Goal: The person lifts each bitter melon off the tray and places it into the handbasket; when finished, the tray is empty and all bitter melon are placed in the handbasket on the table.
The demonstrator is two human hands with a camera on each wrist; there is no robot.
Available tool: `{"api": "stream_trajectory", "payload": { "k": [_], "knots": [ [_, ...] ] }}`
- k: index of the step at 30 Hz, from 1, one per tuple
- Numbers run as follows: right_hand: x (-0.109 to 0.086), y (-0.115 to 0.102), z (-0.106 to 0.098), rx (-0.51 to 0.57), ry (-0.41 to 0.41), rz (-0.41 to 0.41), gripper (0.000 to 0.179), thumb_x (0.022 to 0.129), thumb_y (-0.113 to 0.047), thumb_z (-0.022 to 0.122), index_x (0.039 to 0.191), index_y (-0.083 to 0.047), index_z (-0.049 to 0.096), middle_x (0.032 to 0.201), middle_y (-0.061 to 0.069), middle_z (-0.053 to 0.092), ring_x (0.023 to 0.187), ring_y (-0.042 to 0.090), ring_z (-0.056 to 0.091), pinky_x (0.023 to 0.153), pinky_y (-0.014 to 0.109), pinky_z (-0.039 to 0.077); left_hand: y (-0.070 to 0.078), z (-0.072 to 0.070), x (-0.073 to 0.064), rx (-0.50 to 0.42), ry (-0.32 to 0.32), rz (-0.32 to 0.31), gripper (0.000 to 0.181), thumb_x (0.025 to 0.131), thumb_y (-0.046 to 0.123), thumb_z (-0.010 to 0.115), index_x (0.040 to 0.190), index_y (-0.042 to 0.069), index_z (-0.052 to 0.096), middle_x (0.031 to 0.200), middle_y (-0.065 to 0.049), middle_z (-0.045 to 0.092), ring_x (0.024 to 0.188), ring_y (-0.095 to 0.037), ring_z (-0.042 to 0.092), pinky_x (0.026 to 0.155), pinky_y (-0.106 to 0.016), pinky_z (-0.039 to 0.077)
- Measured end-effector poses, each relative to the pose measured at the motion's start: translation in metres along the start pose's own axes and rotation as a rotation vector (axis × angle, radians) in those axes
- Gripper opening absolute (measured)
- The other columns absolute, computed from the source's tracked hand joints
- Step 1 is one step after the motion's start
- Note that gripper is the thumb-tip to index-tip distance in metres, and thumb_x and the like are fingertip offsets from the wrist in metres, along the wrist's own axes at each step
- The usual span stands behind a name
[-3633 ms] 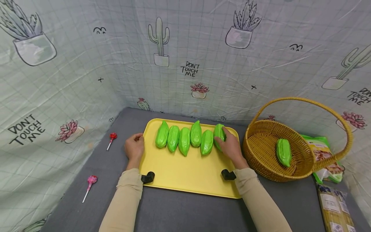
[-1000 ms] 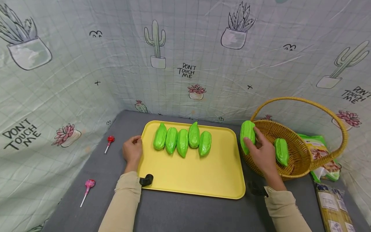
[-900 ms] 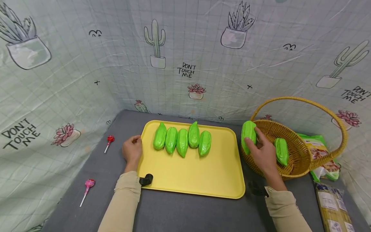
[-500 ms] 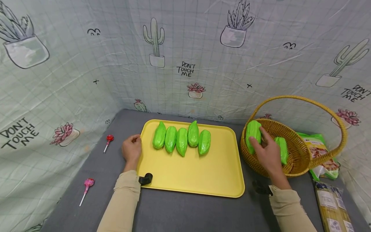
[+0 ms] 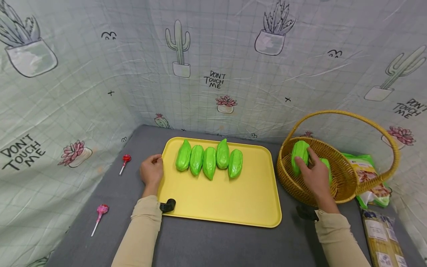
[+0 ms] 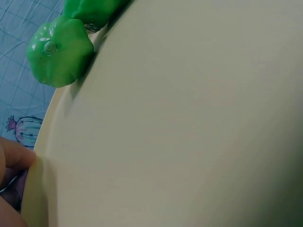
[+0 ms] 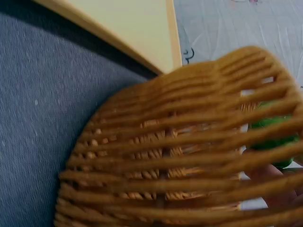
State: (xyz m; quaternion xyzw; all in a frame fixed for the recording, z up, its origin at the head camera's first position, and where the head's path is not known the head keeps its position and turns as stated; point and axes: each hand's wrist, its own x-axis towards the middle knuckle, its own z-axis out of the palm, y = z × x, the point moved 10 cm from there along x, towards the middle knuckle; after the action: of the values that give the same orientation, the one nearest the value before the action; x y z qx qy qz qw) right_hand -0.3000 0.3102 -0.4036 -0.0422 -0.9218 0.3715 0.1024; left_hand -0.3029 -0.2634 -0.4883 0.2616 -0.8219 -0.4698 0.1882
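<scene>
Here, the right hand held a green vegetable over the basket, fingers clamped on its sides, presumably for control | left hand touched the tray edge with curled fingers, perhaps to steady it; gripping unclear | five more vegetables lay there

The green vegetables look glossy, the tray smooth (plastic-looking), the basket rough-woven.

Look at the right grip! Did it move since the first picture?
Yes. In the head view, the right grip has moved right, from the yellow tray to the wicker basket, holding a green fruit.
</scene>
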Motion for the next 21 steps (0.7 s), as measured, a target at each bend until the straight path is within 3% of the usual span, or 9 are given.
{"api": "stream_trajectory", "payload": {
  "k": [4, 15, 21],
  "knots": [
    [0.002, 0.006, -0.001, -0.014, -0.026, 0.008, 0.077, 0.106, -0.047, 0.047, 0.162, -0.002, 0.019, 0.152, 0.041, 0.038, 0.128, 0.056, 0.053, 0.097, 0.063, 0.050, 0.002, 0.000, 0.001, 0.001, 0.005, 0.001, 0.027, 0.100, 0.014, 0.057, 0.114, 0.003, 0.077, 0.111, -0.022, 0.074, 0.100, -0.038, 0.068, 0.092, -0.051, 0.050],
    [0.011, 0.020, -0.002, -0.133, -0.088, 0.037, 0.078, 0.107, -0.047, 0.045, 0.160, 0.005, 0.019, 0.143, 0.044, 0.044, 0.114, 0.056, 0.057, 0.087, 0.060, 0.053, 0.002, -0.001, -0.001, -0.008, 0.003, 0.008, 0.026, 0.101, 0.013, 0.056, 0.115, 0.003, 0.076, 0.112, -0.022, 0.074, 0.099, -0.039, 0.067, 0.090, -0.051, 0.050],
    [0.017, 0.033, -0.002, -0.155, -0.108, 0.104, 0.078, 0.107, -0.045, 0.045, 0.159, 0.007, 0.019, 0.147, 0.044, 0.039, 0.120, 0.057, 0.051, 0.092, 0.063, 0.048, 0.000, -0.002, -0.003, -0.014, -0.004, -0.004, 0.027, 0.101, 0.014, 0.056, 0.116, 0.003, 0.076, 0.113, -0.022, 0.074, 0.100, -0.039, 0.067, 0.091, -0.052, 0.049]
  ]
}}
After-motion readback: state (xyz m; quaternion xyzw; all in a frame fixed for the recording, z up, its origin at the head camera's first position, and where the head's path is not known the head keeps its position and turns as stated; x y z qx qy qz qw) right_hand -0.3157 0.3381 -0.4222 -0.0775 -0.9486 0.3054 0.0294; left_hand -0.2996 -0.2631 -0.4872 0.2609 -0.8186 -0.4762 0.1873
